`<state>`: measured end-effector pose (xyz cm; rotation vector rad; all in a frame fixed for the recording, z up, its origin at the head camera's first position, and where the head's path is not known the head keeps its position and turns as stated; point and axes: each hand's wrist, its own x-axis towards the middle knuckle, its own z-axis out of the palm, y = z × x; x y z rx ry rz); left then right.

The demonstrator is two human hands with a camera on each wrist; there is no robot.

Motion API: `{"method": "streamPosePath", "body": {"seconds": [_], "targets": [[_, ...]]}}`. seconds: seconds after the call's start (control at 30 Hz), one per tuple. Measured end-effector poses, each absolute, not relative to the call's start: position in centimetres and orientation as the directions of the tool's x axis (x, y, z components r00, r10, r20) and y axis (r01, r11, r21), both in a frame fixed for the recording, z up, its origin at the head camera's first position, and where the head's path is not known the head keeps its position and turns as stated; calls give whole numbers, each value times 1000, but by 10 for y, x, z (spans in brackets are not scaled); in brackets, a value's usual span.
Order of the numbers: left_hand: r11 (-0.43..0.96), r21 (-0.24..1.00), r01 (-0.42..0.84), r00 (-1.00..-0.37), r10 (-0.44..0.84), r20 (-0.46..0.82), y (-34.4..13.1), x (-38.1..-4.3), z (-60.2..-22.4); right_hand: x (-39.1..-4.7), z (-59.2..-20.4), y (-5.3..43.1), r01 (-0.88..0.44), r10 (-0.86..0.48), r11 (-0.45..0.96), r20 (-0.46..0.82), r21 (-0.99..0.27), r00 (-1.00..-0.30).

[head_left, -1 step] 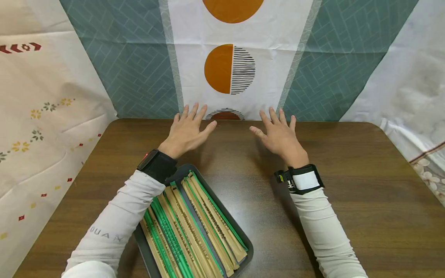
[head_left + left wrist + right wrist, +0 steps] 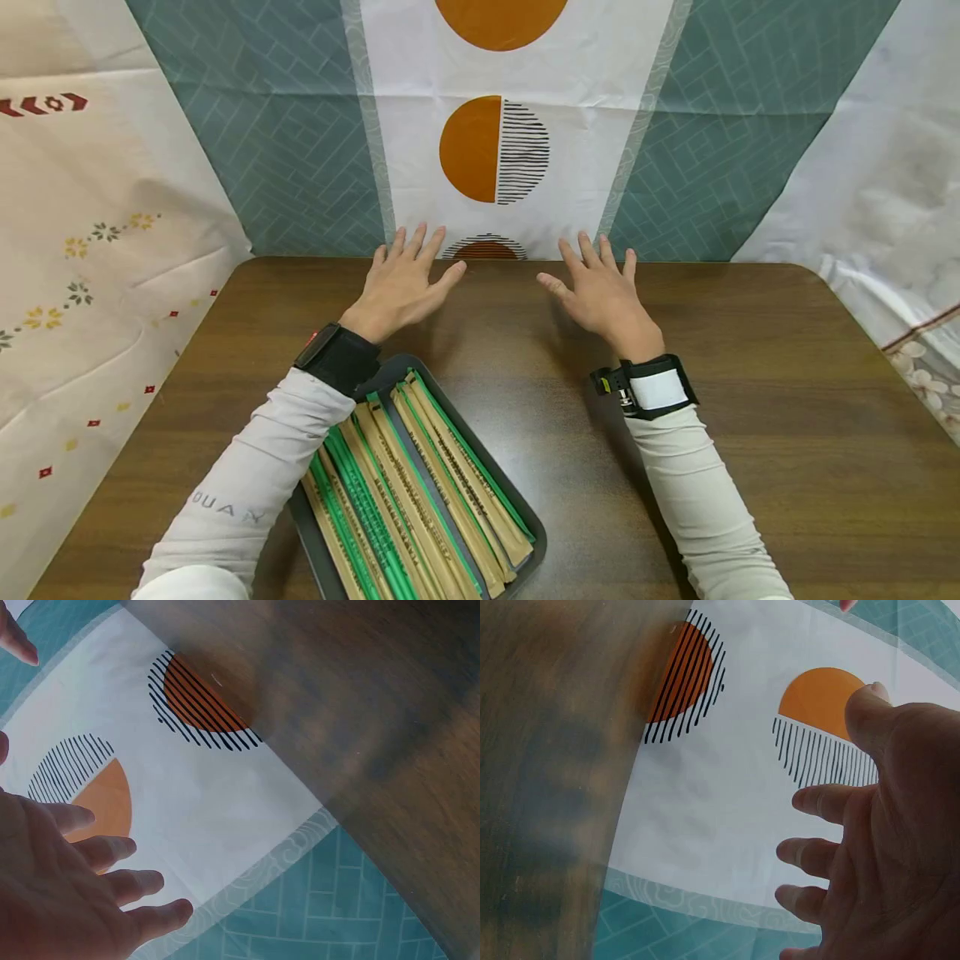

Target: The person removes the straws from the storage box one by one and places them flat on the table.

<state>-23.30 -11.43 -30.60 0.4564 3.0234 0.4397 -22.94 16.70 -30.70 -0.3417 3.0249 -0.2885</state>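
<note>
Both hands are stretched forward at the table's far edge, fingers spread and holding nothing. My left hand (image 2: 401, 287) is left of the middle, thumb pointing inward. Its spread fingers (image 2: 135, 885) show against the patterned cloth in the left wrist view. My right hand (image 2: 603, 300) mirrors it on the other side, and the right wrist view shows its palm (image 2: 885, 825) with fingers apart. Nearest the left forearm sits a dark grey tray (image 2: 488, 457), turned at an angle. Long, slim paper sleeves (image 2: 405, 468), tan and green with dark print, lie side by side in it. The left sleeve hides the tray's left part.
The brown wooden table (image 2: 757, 417) has rounded far corners. Behind it hangs a teal and white cloth (image 2: 592, 158) with orange circles. A cream printed cloth (image 2: 97, 350) borders the left side, and a whitish cloth (image 2: 892, 167) the right.
</note>
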Motion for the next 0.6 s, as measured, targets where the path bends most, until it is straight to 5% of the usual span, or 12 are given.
{"method": "streamPosePath", "body": {"seconds": [0.6], "targets": [[920, 273, 283, -952, 303, -35, -116, -228, -309, -223, -304, 162, -205, -226, 958, -91, -199, -970]]}}
